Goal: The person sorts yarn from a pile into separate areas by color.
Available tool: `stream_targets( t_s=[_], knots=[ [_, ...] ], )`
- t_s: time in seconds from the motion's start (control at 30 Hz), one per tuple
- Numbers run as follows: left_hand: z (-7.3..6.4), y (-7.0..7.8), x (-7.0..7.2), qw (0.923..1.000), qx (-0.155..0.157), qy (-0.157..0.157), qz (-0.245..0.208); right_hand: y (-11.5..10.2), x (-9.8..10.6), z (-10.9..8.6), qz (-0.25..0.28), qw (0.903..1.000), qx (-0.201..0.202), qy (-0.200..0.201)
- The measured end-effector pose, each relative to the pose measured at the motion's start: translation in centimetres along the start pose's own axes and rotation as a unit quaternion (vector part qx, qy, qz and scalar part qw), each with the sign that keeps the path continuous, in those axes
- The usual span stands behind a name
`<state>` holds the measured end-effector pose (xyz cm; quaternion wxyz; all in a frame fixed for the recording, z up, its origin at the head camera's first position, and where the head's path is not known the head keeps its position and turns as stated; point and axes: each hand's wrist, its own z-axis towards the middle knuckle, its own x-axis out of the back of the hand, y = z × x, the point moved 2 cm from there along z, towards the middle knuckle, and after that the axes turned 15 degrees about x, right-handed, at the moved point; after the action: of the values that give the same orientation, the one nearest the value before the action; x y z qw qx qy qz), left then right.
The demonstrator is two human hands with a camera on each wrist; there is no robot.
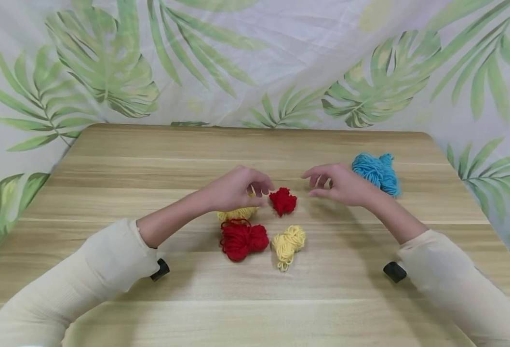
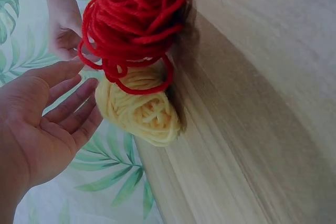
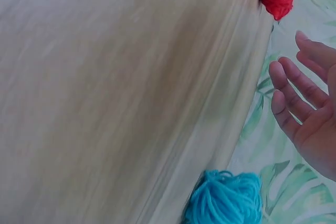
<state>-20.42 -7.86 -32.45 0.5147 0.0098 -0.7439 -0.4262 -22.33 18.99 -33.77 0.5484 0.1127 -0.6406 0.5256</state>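
Note:
My left hand [image 1: 239, 188] hovers over a yellow yarn bundle [image 1: 237, 214], partly hiding it in the head view; the fingers are loosely bent and hold nothing. Just in front of that bundle lies a larger red yarn bundle [image 1: 243, 239], a loose strand looping over the yellow one in the left wrist view. A small red yarn bundle [image 1: 283, 201] sits between the two hands. Nearer the front is a second yellow yarn bundle [image 1: 288, 246]. My right hand [image 1: 337, 184], fingers relaxed and holding nothing, is raised left of a blue yarn bundle [image 1: 376, 173].
The bundles lie on a wood-grain table [image 1: 255, 308] with rounded back corners. A white cloth with green leaves [image 1: 281, 58] hangs behind it. A black piece [image 1: 160, 269] shows beneath the left sleeve and another black piece [image 1: 395, 272] beneath the right.

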Motion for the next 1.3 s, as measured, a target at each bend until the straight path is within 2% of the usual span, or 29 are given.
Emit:
stream_targets(
  t_s=[0.23,0.37,0.77,0.87,1.1,1.3],
  knots=[
    [-0.8,0.6,-0.5,0.9994,-0.016,-0.019,0.024,0.0,-1.1,1.0,0.000,0.9997,0.022,-0.013],
    [-1.2,1.0,-0.6,0.9992,-0.020,-0.018,0.031,-0.3,-1.6,1.6,0.008,0.9993,0.028,-0.022],
    [-2.4,1.9,-0.5,0.9976,-0.036,-0.043,0.040,-0.5,-2.3,2.5,0.028,0.9986,0.018,-0.041],
    [-2.7,1.9,-0.6,0.9959,-0.041,-0.066,0.045,-0.5,-2.4,2.6,0.022,0.9985,0.019,-0.047],
    [-3.2,1.5,-0.9,0.9880,-0.018,-0.140,0.062,-0.3,-2.9,2.9,0.012,0.9977,0.021,-0.063],
    [-3.4,1.4,-1.0,0.9841,0.001,-0.160,0.078,-0.5,-3.1,3.2,0.011,0.9974,0.025,-0.067]
  ],
)
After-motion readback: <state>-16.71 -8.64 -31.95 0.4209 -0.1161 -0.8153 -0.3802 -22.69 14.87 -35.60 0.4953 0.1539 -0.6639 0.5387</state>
